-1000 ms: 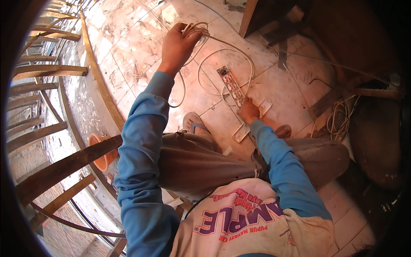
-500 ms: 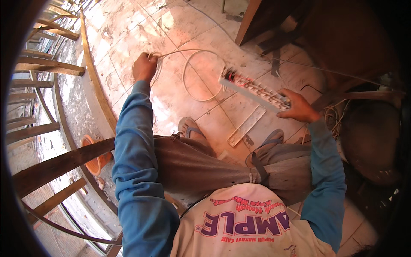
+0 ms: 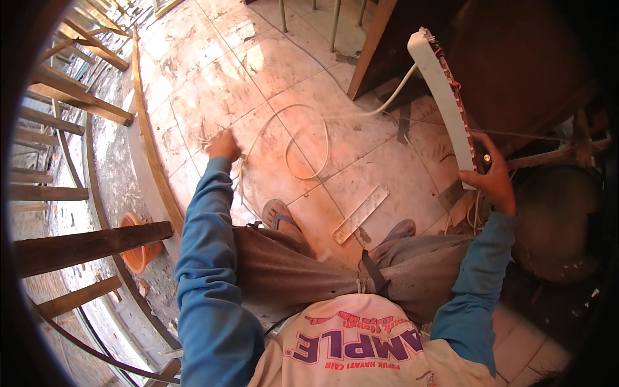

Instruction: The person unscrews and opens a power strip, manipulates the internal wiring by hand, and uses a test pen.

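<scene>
My right hand (image 3: 495, 177) is closed round the near end of a long white power strip (image 3: 442, 103), held up on edge. Its opened side faces right and shows red wires and metal parts. A small brass-coloured round thing (image 3: 487, 158) shows at my right fingers; what it belongs to I cannot tell. From the strip's far end a white cable (image 3: 327, 145) runs left and loops above the floor. My left hand (image 3: 224, 146) is closed on gathered turns of this cable. Between my feet and the loop, a flat pale strip (image 3: 361, 213), like a cover, lies on the tiles.
Wooden slats and a curved rail (image 3: 145, 129) run along the left side, beside an orange pot (image 3: 135, 244). A dark wooden panel (image 3: 509, 71) stands at the far right. Thin metal legs (image 3: 335, 26) stand at the back. Loose cable (image 3: 476, 216) lies by my right forearm.
My right hand has swung the power strip right and turned it more upright, its far end pointing away. My left hand, with the cable, has come lower and nearer.
</scene>
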{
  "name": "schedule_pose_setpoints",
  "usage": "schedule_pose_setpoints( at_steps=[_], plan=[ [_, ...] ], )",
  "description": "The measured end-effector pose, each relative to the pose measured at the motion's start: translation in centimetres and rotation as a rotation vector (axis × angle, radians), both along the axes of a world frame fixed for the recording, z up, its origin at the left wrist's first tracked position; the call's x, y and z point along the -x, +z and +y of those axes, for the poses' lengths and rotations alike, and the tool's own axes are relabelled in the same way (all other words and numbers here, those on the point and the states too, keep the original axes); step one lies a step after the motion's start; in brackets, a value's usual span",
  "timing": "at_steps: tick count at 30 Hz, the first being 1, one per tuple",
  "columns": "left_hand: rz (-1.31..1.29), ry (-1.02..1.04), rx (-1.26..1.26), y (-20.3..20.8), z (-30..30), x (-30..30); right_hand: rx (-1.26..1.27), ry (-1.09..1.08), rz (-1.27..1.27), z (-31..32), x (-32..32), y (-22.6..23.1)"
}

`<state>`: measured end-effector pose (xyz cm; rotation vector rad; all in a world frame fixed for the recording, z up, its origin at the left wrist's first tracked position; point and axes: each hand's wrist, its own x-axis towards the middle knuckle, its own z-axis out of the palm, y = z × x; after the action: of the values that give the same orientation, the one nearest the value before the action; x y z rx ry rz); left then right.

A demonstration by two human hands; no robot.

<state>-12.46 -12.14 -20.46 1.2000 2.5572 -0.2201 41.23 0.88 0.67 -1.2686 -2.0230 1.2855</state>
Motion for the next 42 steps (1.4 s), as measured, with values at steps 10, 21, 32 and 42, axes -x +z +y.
schedule_pose_setpoints(
  at_steps=[10,21,32,42],
  plan=[
    [-1.393,-0.552,-0.793,13.1,9.2,-22.4,0.043,0.150,-0.031,-0.8,2.1,2.6],
    [-1.199,-0.448,-0.607,6.0,5.9,-18.5,-0.063,-0.214,0.178,0.7,-2.3,2.8],
    [-1.642,-0.315,-0.619,9.8,3.5,-19.8,-0.018,-0.359,0.281,1.9,-4.3,3.1],
    [-1.551,-0.268,-0.632,13.4,3.3,-20.6,0.009,-0.379,0.222,2.2,-3.8,2.2]
  ],
)
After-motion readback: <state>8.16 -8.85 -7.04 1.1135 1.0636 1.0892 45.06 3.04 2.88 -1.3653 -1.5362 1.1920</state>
